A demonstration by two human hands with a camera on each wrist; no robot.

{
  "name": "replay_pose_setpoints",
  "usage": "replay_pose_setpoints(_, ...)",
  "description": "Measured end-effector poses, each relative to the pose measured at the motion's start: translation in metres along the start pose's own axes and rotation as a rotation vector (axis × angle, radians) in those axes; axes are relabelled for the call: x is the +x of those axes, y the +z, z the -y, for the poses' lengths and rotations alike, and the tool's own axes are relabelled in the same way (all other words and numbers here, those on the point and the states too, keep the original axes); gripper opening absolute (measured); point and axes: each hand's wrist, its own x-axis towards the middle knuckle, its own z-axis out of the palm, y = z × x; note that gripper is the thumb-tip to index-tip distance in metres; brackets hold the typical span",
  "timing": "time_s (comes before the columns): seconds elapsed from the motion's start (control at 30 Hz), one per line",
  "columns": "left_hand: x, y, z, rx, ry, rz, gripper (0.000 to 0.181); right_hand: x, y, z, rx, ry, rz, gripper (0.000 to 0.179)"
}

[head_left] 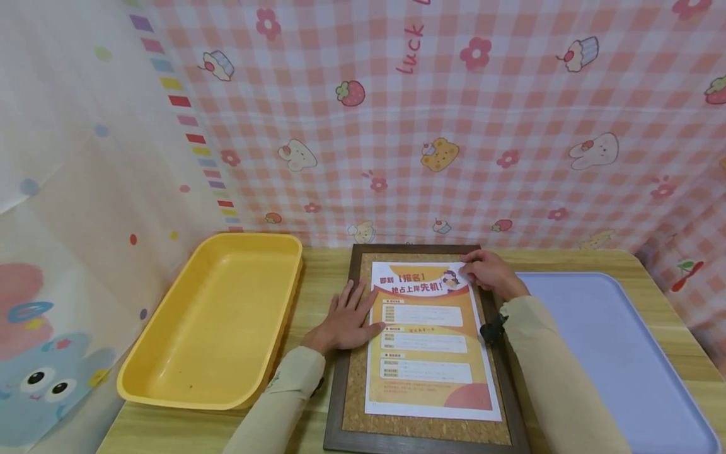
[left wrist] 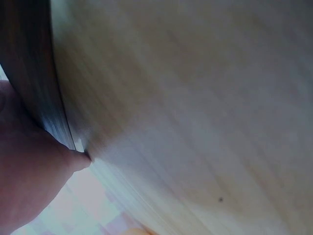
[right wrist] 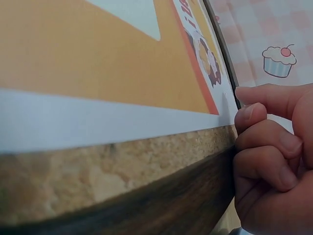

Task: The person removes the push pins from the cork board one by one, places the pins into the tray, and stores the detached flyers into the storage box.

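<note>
A printed poster (head_left: 425, 372) in orange, yellow and white lies on a cork board (head_left: 354, 403) with a dark brown frame (head_left: 336, 403). My left hand (head_left: 346, 321) rests with spread fingers on the board's left side, its fingertips and thumb over the poster's left edge. In the left wrist view, part of that hand (left wrist: 34, 171) lies against the dark frame. At the poster's top right corner, my right hand (head_left: 490, 271) pinches with thumb and forefinger. Its other fingers (right wrist: 266, 164) are curled in beside the frame in the right wrist view.
A yellow tray (head_left: 126, 394) stands on the wood-grain table (head_left: 153, 435) to the left. To the right lies a pale lavender tray (head_left: 612, 340), partly behind the right sleeve (head_left: 561, 378). A pink checked curtain (head_left: 363, 145) hangs close behind the board.
</note>
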Motion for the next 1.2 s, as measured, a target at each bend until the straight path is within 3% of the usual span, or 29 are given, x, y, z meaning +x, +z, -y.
replay_pose_setpoints(0.17, 0.000, 0.001, 0.001, -0.003, 0.006, -0.001, 0.076, -0.002, 0.002, 0.003, -0.033, 0.006, -0.023, 0.039)
replay_pose_setpoints(0.4, 0.001, 0.001, 0.000, -0.001, 0.010, -0.001, 0.076, -0.008, 0.004, 0.012, -0.194, -0.001, -0.094, 0.033)
replay_pose_setpoints(0.6, 0.001, 0.000, 0.000, -0.008, 0.009, -0.010, 0.076, -0.008, 0.007, 0.011, -0.246, -0.024, -0.115, 0.032)
replay_pose_setpoints(0.9, 0.002, 0.003, 0.001, -0.032, 0.019, -0.025, 0.077, -0.018, 0.004, 0.001, -0.224, -0.209, -0.112, 0.039)
replay_pose_setpoints(1.2, 0.002, 0.002, 0.000, -0.052, 0.018, -0.028, 0.077, -0.036, 0.000, -0.010, -0.282, -0.384, -0.027, 0.057)
